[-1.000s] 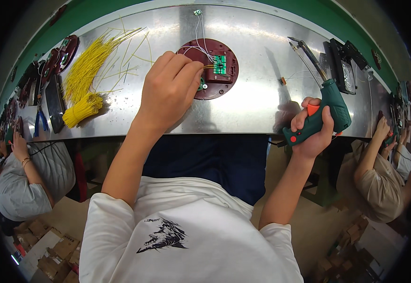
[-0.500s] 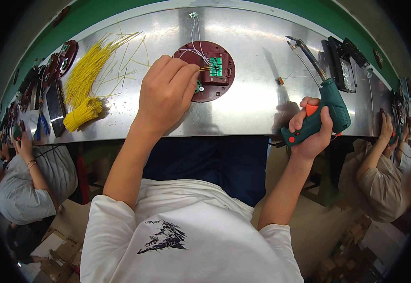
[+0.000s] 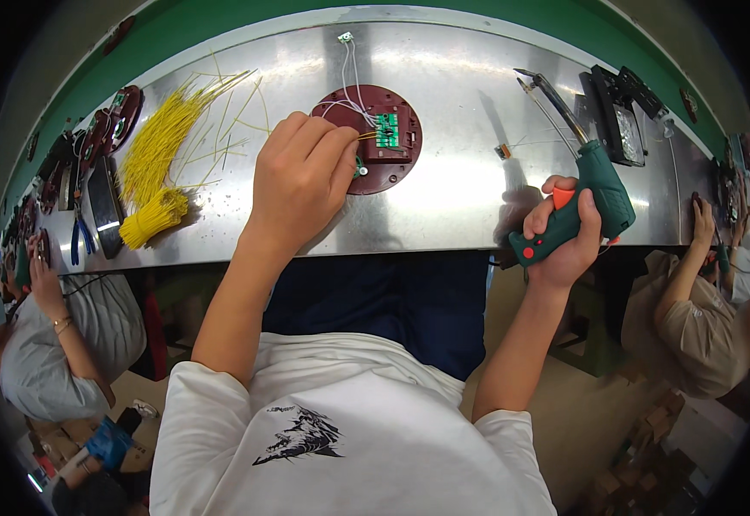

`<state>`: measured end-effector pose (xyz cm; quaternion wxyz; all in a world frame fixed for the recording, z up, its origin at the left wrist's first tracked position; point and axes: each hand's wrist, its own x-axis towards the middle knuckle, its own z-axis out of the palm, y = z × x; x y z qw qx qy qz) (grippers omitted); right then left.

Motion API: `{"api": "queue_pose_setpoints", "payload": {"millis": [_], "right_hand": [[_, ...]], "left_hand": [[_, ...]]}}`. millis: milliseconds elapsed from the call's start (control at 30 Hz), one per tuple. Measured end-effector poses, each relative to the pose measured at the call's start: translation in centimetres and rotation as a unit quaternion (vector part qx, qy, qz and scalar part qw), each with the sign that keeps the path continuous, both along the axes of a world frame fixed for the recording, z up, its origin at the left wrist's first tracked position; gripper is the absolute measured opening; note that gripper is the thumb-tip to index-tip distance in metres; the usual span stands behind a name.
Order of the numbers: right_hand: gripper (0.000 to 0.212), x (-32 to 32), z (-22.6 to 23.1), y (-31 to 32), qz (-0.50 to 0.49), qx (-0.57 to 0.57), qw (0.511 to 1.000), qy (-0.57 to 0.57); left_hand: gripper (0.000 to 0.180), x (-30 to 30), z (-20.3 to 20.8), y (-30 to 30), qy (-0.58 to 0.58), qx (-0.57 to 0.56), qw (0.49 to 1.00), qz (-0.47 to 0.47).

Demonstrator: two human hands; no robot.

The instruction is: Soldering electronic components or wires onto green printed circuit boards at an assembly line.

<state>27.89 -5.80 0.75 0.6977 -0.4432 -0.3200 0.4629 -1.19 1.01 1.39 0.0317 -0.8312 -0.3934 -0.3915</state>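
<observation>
My left hand [image 3: 300,185] is closed in a pinch on thin yellow wires [image 3: 367,135], whose far ends reach a green circuit board [image 3: 389,138]. That board sits on a dark red round plastic housing [image 3: 396,177] lying on the metal bench. White wires [image 3: 358,86] run from it up to a tiny board [image 3: 346,38]. On the right, my right hand [image 3: 571,249] grips a green soldering gun [image 3: 603,189] with an orange trigger. Its dark tip [image 3: 525,74] and a thin feed tube point up and left, well apart from the circuit board.
A heap of yellow wires [image 3: 153,146] and a tied bundle [image 3: 153,219] lie left. Beyond are a black box [image 3: 104,202], blue-handled pliers [image 3: 81,236] and more red housings. A small component [image 3: 502,151] and black parts [image 3: 620,120] lie right. Co-workers sit on both sides.
The whole view has shifted slightly. Both hands keep their grips, with the yellow wires still at the circuit board and the soldering gun still held off to the right.
</observation>
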Motion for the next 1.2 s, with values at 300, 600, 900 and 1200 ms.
{"api": "queue_pose_setpoints", "payload": {"millis": [300,600,900,1200], "right_hand": [[0.032,-0.9,0.8,0.3,-0.060,-0.003,0.998,0.032],[0.029,-0.9,0.5,0.1,-0.099,0.013,0.994,0.034],[0.027,-1.3,0.8,0.2,-0.125,0.019,0.991,0.038],[0.028,-1.0,0.3,0.2,-0.114,0.037,0.993,0.022]], "left_hand": [[0.019,0.4,1.0,-0.5,-0.003,0.002,1.000,0.011],[0.048,1.7,4.9,0.4,0.085,-0.074,0.993,-0.022],[0.043,1.2,4.9,1.3,0.078,-0.125,0.988,-0.055],[0.024,-1.0,3.6,-0.4,0.090,-0.169,0.980,-0.062]]}}
